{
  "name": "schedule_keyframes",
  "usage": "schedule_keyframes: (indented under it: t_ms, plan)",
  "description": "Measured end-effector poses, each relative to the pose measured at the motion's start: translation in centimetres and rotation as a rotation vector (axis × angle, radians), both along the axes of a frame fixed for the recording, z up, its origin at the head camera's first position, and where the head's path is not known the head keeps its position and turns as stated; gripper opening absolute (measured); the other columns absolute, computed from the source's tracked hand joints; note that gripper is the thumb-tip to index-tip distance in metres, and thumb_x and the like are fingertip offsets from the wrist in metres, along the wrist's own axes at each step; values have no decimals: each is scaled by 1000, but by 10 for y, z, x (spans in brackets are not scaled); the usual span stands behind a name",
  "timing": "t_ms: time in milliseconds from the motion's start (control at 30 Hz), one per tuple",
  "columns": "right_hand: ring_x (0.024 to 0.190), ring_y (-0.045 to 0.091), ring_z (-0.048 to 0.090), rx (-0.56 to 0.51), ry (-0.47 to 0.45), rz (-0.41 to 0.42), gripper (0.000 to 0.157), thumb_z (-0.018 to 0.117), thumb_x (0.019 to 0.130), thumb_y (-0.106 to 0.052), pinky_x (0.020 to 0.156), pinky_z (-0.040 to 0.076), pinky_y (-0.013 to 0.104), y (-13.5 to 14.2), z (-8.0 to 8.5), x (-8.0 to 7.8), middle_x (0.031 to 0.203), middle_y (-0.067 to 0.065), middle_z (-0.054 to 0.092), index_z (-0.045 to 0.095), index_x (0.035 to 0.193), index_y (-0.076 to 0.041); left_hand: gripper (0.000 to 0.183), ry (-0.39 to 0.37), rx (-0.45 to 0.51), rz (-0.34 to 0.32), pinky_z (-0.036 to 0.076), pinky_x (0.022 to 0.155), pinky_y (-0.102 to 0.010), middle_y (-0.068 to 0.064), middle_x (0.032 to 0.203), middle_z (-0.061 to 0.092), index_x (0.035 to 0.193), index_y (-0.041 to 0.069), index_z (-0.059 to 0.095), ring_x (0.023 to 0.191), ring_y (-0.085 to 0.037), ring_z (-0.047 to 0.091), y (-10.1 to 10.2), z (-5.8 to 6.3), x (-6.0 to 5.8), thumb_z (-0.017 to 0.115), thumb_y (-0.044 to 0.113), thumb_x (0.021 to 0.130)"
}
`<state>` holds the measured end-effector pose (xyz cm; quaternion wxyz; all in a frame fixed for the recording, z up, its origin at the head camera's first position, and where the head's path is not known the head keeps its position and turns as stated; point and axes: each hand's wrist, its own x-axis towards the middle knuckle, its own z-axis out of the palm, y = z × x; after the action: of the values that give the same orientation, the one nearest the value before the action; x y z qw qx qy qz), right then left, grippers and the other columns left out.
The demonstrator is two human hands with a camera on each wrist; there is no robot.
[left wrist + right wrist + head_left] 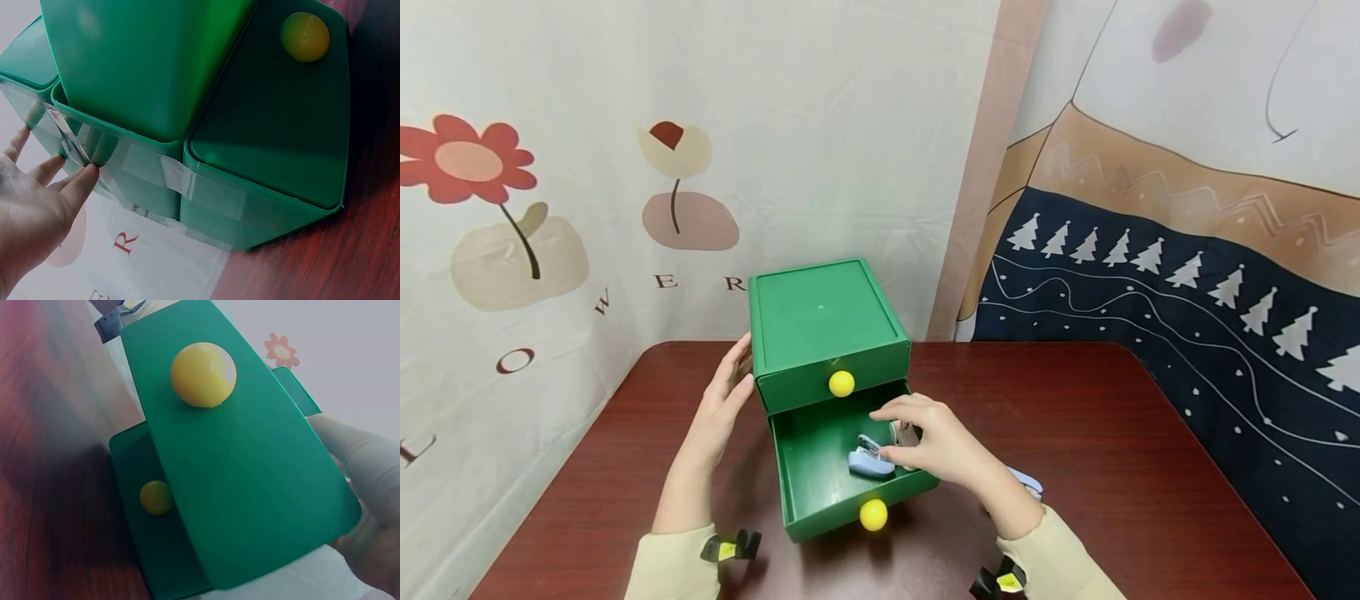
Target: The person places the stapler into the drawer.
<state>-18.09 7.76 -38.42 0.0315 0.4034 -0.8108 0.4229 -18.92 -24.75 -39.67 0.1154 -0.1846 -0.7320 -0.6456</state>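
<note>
A green cabinet of drawers (827, 317) stands on the table, its lower drawer (808, 492) pulled out. Flat against the cabinet's left side rest the extended fingers of my left hand (722, 408), by clear tape strips (178, 175) in the left wrist view. My right hand (936, 437) reaches over the open drawer's right side, thumb and index finger apart. Inside, a light blue stapler (871, 463) lies close to the thumb tip. A pale round thing (904, 435), partly hidden by that hand, sits beside it. The drawer front hides the right fingertips in the right wrist view.
Yellow ball knobs are on the upper drawer (842, 383) and lower drawer (873, 515). Another light blue object (1026, 482) lies on the dark red table (1060, 400), partly behind my right forearm. A printed cloth (850, 125) hangs behind the table.
</note>
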Motion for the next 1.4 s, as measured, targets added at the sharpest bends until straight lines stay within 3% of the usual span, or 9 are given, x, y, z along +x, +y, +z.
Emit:
schedule_keyframes:
  t_ms: [133, 267, 400, 500, 700, 833, 967, 1200, 1400]
  plan:
    - [85, 18, 55, -107, 51, -21, 36, 78, 80, -9, 62, 46, 29, 12, -4, 4, 106, 3, 65, 69, 115, -10, 53, 0, 2, -1, 29, 98, -19, -8, 152, 26, 154, 16, 23, 135, -22, 26, 0, 0, 0, 38, 9, 104]
    - [82, 17, 57, -165, 100, -47, 35, 80, 78, -8, 65, 48, 30, 25, -8, 7, 105, 2, 65, 70, 112, -8, 52, -2, 2, 0, 29, 98, -20, -6, 152, 26, 154, 17, 23, 135, -23, 26, 0, 1, 0, 38, 10, 104]
    - [82, 17, 58, -186, 134, -78, 38, 82, 74, -5, 71, 49, 30, 41, -12, 9, 105, 4, 66, 70, 110, -5, 52, -3, 1, 3, 29, 98, -19, -5, 152, 27, 154, 17, 23, 135, -24, 26, 0, 0, 1, 37, 9, 104]
    - [80, 17, 58, -176, 144, -113, 41, 83, 70, 0, 68, 48, 28, 51, -11, 14, 104, 9, 66, 69, 109, -2, 52, -2, 1, 4, 29, 98, -19, -5, 152, 27, 154, 17, 23, 135, -21, 27, 0, 1, 1, 37, 9, 104]
    - [78, 11, 55, -159, 154, -171, 42, 82, 67, 7, 62, 43, 25, 65, 5, 31, 100, 11, 66, 69, 106, -1, 53, -9, -2, 1, 29, 97, -19, -7, 152, 25, 154, 17, 22, 134, -17, 27, 0, 1, 1, 38, 10, 104]
    - [78, 11, 55, -149, 152, -195, 43, 82, 67, 7, 61, 42, 25, 78, 2, 33, 100, 12, 66, 69, 106, -2, 53, -10, -4, 0, 29, 98, -19, -7, 153, 25, 154, 17, 22, 135, -17, 27, 0, 1, 1, 38, 10, 104]
    - [80, 9, 55, -115, 147, -218, 45, 83, 66, 6, 65, 42, 26, 95, -10, 30, 103, 12, 65, 68, 108, -3, 53, -11, -6, -1, 28, 98, -20, -8, 153, 25, 154, 17, 22, 135, -17, 27, 0, 1, 1, 38, 10, 104]
    - [85, 11, 55, -50, 65, -245, 48, 84, 71, -5, 64, 42, 30, 133, -53, 16, 111, 4, 64, 68, 116, -11, 53, -15, -5, 0, 28, 98, -19, -8, 153, 24, 154, 17, 21, 136, -22, 25, 0, 1, 1, 38, 10, 104]
    - [87, 19, 56, -15, -29, -252, 47, 82, 76, -13, 66, 43, 33, 156, -68, 17, 114, -1, 63, 66, 120, -19, 53, -15, -2, 1, 28, 98, -19, -7, 153, 25, 154, 16, 22, 136, -24, 24, 1, 1, 2, 38, 10, 104]
